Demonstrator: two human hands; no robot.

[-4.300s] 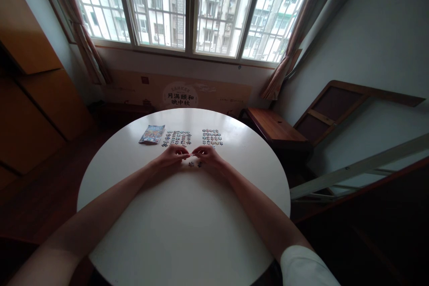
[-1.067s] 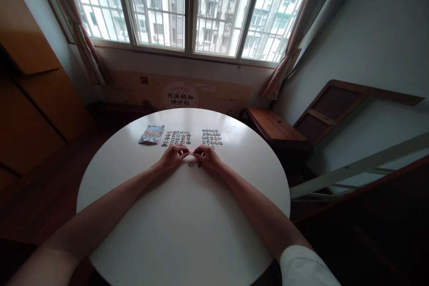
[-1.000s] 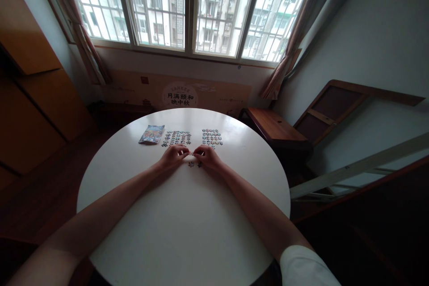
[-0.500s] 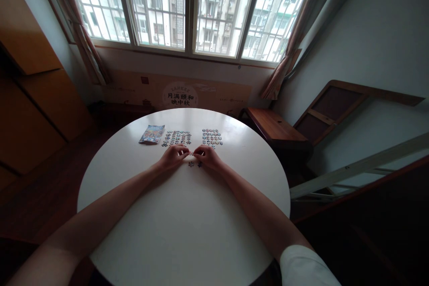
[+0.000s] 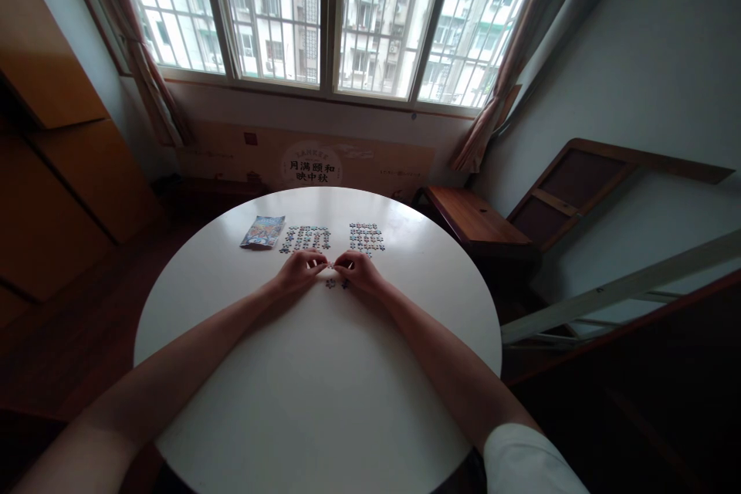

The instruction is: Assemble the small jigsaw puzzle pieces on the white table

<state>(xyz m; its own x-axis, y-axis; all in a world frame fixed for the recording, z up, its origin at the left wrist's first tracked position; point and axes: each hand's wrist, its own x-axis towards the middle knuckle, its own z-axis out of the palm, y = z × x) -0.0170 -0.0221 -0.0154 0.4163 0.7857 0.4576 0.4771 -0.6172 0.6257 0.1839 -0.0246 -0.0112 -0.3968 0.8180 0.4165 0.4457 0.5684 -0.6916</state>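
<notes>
Both hands meet above the middle of a round white table (image 5: 312,386). Between their fingertips is a small pale jigsaw puzzle piece (image 5: 331,265). My left hand (image 5: 302,268) pinches it from the left, and my right hand (image 5: 355,268) pinches it from the right. Just below the hands lie two loose puzzle pieces, a lighter one (image 5: 330,283) and a darker one (image 5: 345,284). Beyond the hands, several puzzle pieces are laid out in a left group (image 5: 309,236) and a right group (image 5: 367,236). My fingers hide part of the held piece.
A colourful printed sheet or packet (image 5: 263,232) lies on the table left of the puzzle groups. Past the table's right edge stands a low wooden bench (image 5: 472,214). A barred window (image 5: 329,15) and curtains are behind the table.
</notes>
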